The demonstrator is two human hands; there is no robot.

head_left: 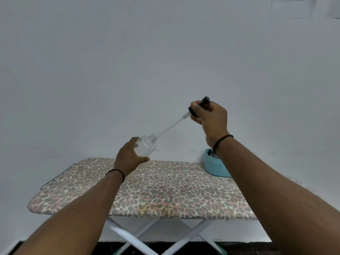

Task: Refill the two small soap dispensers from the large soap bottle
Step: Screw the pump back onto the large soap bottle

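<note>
Above the leopard-print ironing board (147,190), the left hand (128,157) wraps its fingers around a small clear plastic dispenser bottle (146,146), tilted. The right hand (211,116) pinches the black pump head (197,107), its white dip tube (170,127) still partly inside the neck. A teal perforated basket (214,167) sits at the far right edge. By my judgement, opening is underway; pouring remains, and no large bottle shows.

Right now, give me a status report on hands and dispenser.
Left hand holds clear dispenser bottle. Right hand grips black pump head, dip tube nearly out. Nothing blocking.
</note>
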